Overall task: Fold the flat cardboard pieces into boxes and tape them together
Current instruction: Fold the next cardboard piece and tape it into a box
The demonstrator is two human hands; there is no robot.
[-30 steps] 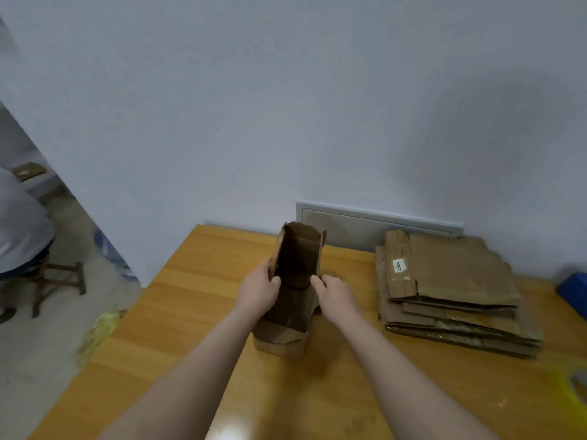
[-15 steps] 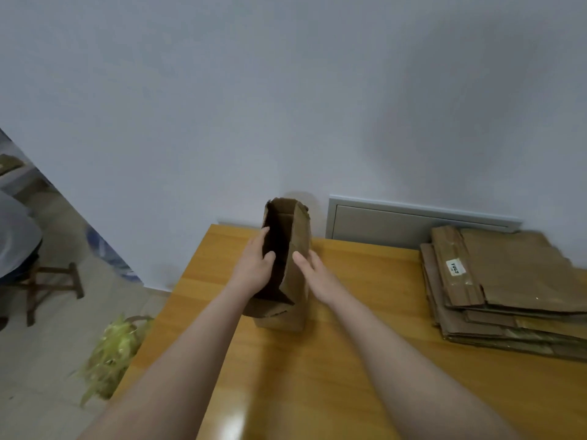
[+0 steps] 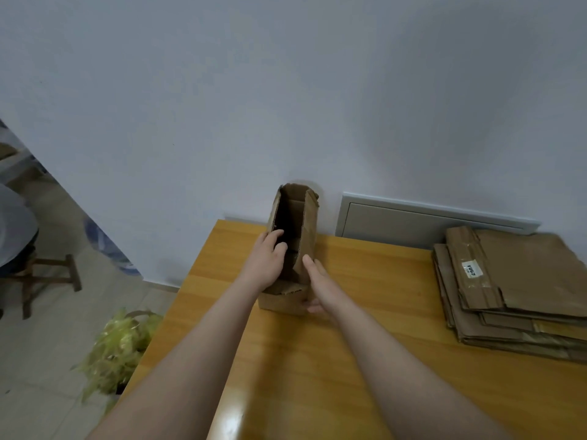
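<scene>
Near the far left edge of the glossy, honey-coloured wooden surface (image 3: 349, 350) stands a half-formed cardboard box (image 3: 309, 230), tall and narrow, its brown corrugated walls creased and ragged along the top rim, the dark inside facing the camera. The left hand (image 3: 265, 263) grips the box's left wall, fingers (image 3: 275, 234) curled round the edge and reaching into the opening. The right hand (image 3: 322, 282) lies flat against the outer right wall, fingers (image 3: 309, 262) straight and held together. A short front flap sits low at the box's base.

Well apart to the right, a stack of flat cardboard pieces (image 3: 524, 281) rests on the surface, worn and wrinkled, with a small white label (image 3: 472, 269) on top. Behind runs a plain pale wall with a grey rectangular panel (image 3: 413, 222). Beside the surface, on the light floor, are a yellow-green straggly bundle (image 3: 117, 344) and a wooden stool (image 3: 50, 274).
</scene>
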